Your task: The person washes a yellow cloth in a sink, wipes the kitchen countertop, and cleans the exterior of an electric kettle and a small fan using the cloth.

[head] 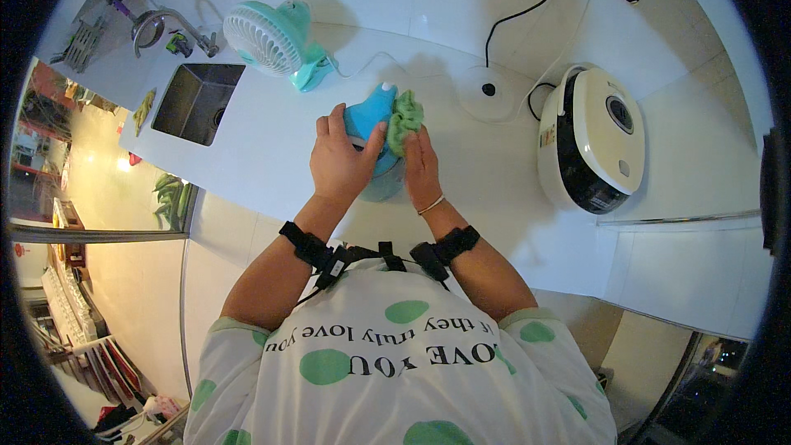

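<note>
In front of my chest, my left hand (342, 159) grips a bright blue plastic object (369, 112) with a small white tip at its far end. Its exact kind is not plain. Thumb and fingers lie on either side of it. My right hand (421, 168) pinches a crumpled green cloth (405, 114) and presses it along the right side of the blue object. A translucent rounded part (381, 185) shows below the blue one, between my wrists; whether the two are joined cannot be told. My palms hide much of the blue object's near end.
A turquoise fan (272, 40) stands at the back left, beside a sink (196, 102) with a curved faucet (179, 18). A cream rice cooker (609, 130) sits on the right of the white counter (494, 198). A thin cable (371, 62) and a black cord (513, 15) run behind.
</note>
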